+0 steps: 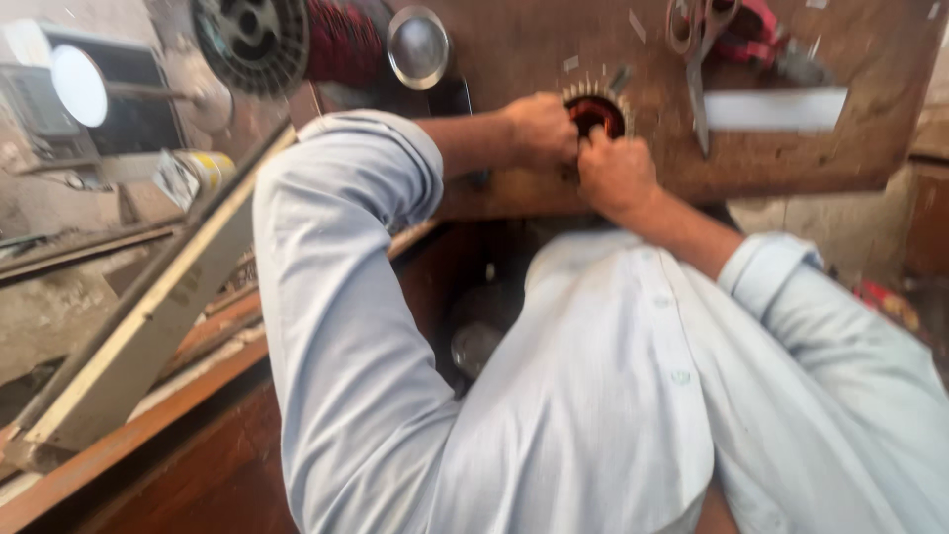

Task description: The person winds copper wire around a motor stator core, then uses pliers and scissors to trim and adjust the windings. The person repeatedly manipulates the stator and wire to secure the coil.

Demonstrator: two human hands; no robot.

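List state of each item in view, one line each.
Left hand: gripping the coil ring's left side.
Right hand: pressed on the ring's lower edge.
Coil ring: flat on the workbench, paper strips sticking out.
Scissors: lying closed, untouched.
Wire spool: on its side, wound with red wire.
Metal lid: lying loose.

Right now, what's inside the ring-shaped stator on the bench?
Inside the stator reddish copper windings show, with pale insulation strips sticking up around the rim. The left hand and right hand cover its near side, so the lower slots and bore are hidden.

Head view, close, looking down over workbench (514, 188)
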